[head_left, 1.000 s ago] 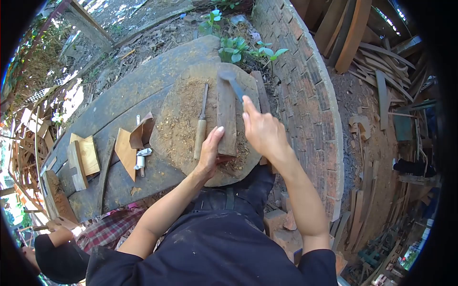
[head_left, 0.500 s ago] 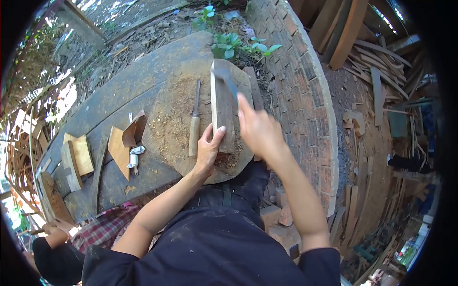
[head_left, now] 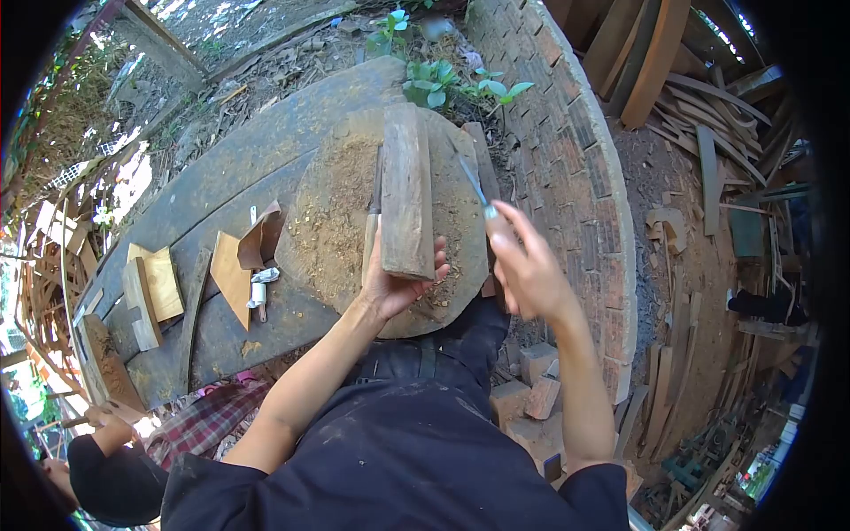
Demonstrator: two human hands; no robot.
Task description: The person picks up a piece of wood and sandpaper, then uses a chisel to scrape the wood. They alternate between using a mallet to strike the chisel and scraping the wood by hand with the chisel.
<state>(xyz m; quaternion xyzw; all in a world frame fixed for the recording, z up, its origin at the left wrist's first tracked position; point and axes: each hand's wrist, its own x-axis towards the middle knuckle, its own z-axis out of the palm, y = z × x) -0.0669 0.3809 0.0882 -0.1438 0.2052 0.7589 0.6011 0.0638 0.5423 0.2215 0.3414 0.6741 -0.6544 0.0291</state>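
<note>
My left hand is closed around the lower end of a long wooden block, whose broad, rough face is turned up. The block is above a round wooden slab strewn with chips. Partly hidden beneath the block, a chisel lies on the slab. To the right, my right hand grips the handle of a bladed tool; its thin blade points up and left, apart from the block.
Left of the slab, a dark board bears wood pieces, a brown scrap and a white tube. A low brick wall curves along the right. Another person is at the lower left.
The block has turned so its broad face shows, and my left hand now holds it from below. My right hand has moved right and down with the tool, away from the block.
</note>
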